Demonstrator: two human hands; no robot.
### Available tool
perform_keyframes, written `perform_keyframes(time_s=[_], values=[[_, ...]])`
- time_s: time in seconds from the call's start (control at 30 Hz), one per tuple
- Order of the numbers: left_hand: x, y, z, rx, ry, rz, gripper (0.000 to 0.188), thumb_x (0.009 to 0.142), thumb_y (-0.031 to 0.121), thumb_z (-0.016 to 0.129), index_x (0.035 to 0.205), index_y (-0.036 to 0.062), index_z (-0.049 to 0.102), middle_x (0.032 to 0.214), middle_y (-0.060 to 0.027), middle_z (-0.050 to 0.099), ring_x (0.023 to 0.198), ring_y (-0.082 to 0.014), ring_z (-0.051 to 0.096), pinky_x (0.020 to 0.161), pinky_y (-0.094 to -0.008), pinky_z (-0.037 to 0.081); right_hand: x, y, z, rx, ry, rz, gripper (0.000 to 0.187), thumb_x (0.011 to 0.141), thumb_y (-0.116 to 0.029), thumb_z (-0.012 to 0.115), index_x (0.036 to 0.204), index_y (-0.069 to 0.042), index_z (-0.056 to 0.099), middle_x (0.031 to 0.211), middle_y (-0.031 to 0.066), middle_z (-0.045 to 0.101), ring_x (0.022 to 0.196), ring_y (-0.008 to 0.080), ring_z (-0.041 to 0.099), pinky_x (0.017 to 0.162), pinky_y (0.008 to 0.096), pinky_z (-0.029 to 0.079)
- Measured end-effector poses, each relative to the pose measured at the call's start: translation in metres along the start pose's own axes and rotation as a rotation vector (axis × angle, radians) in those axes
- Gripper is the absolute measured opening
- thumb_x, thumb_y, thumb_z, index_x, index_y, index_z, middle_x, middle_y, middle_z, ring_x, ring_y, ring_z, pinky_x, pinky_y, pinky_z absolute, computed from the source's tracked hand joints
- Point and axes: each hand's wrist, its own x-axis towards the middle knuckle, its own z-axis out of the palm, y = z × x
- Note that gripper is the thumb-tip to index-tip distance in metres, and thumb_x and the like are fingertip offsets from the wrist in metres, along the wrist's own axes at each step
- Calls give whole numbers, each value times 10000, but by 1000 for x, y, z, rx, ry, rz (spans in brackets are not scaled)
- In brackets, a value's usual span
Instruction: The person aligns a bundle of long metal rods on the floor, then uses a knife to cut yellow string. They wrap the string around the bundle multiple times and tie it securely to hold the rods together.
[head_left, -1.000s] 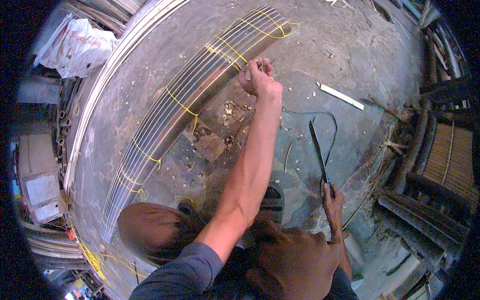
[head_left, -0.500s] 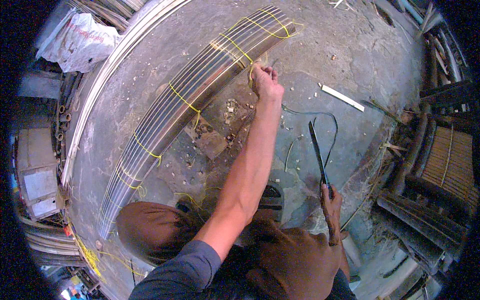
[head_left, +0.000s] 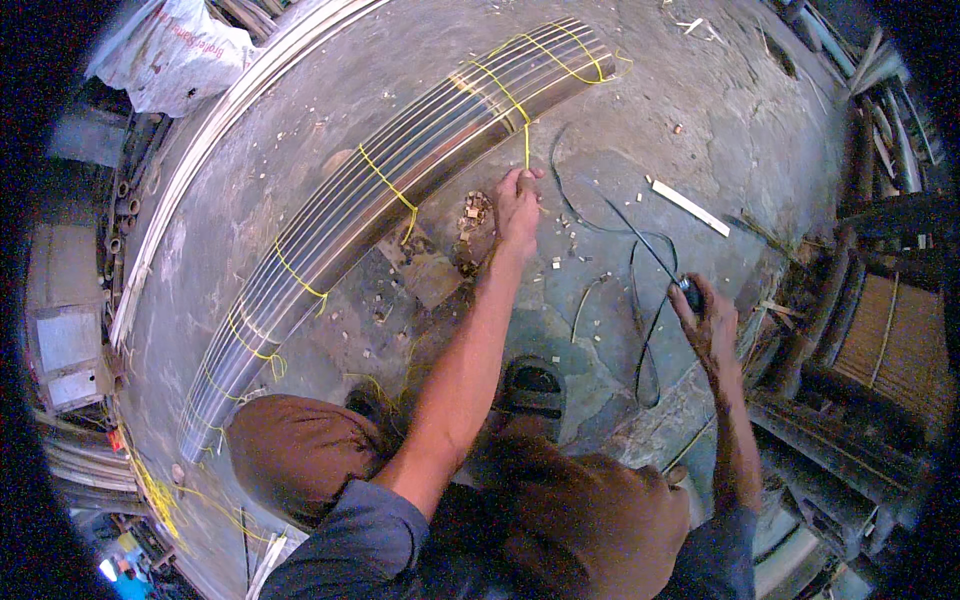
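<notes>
Left hand point(head_left: 517, 205) drew yellow cord point(head_left: 527, 148) past bundle's point(head_left: 400, 160) edge.

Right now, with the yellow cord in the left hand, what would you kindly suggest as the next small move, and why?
I would probably bring the blade, held in the right hand, toward the yellow cord between the left hand and the slatted bundle: that stretch looks straight and taut, while the blade is apart from it.

Printed marking: red lettering point(head_left: 188, 20) on a crumpled white sack point(head_left: 178, 65) — located at the far left edge of the floor point(head_left: 650, 130). The characters form a short line on the sack's creased surface — small in view and slightly blurred.
</notes>
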Motion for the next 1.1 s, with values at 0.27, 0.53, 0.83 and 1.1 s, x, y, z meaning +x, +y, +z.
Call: perform_keyframes(time_s=[0.27,0.53,0.83,1.1], values=[[30,-39,-45,658,129,249,196,884,131,494,856,-38,589,717,-125,557,666,-251,530,610,-416,423,92,-90,13,-169,-186,-399,371,862,-447,640,923,-85,591,705,131,646,652,329,643,591,424,498],[17,0,-40,31,-120,-20,246,919,203,517,951,-17,621,758,-137,617,675,-300,585,658,-404,470,58,52,-6,-360,-139,-81,391,883,-442,614,848,-53,600,706,155,636,662,350,629,599,434,484],[35,10,82,-60,-335,207,481,923,372,586,1230,15,489,1153,-150,565,1041,-274,558,900,-413,465,-66,71,41,163,218,427,456,940,-422,557,978,28,624,711,60,571,624,167,519,594,324,427],[104,61,146,-1276,-225,-612,571,980,378,355,1315,-84,344,1325,-166,434,1221,-281,446,1054,-450,383,-116,47,73,542,93,650,421,957,-425,530,774,-45,524,611,-32,416,548,83,376,490,277,293]])
